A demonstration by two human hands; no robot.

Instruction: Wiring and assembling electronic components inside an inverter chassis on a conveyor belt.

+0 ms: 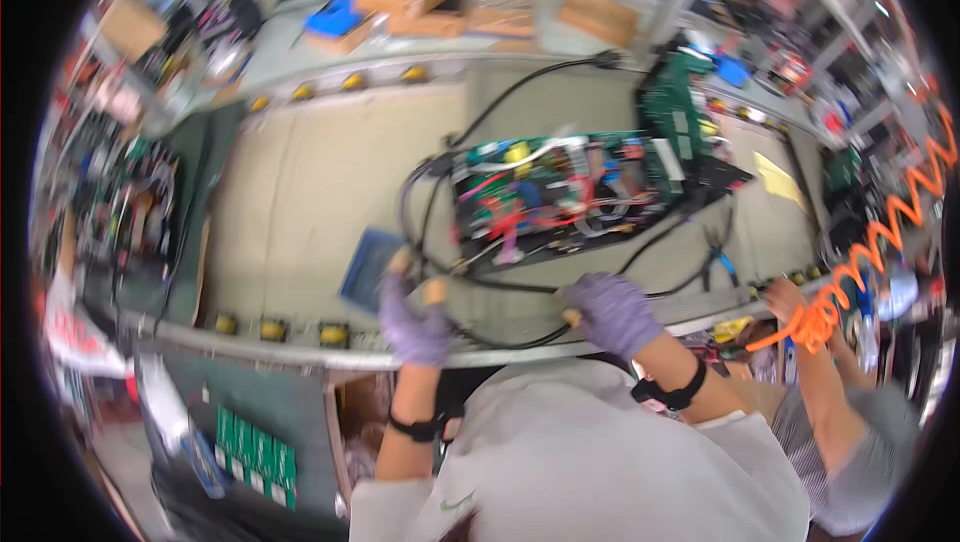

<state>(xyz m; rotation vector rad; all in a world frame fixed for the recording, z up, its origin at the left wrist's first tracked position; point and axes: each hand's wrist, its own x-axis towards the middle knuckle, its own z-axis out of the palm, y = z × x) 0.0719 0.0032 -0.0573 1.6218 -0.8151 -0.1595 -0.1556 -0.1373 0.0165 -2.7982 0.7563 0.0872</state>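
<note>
My left hand (416,324), in a purple glove with bare fingertips, has its thumb and finger apart beside a blue tray (368,267) and the looped black cable (505,286). My right hand (612,314), gloved the same way, is closed round the cable at the near side of the belt. Beyond both hands lies an open electronics assembly (560,192) with a black base, green boards and red, white and yellow wires. An upright green circuit board (675,107) stands at its right end. Some blur hides fine detail.
Blue-handled pliers (719,260) and a yellow paper (778,178) lie to the right. An orange coiled hose (880,232) hangs near a co-worker's arm (825,392). Another assembly (130,197) sits far left. Cardboard boxes (600,18) line the back shelf; green boards (256,454) lie lower left.
</note>
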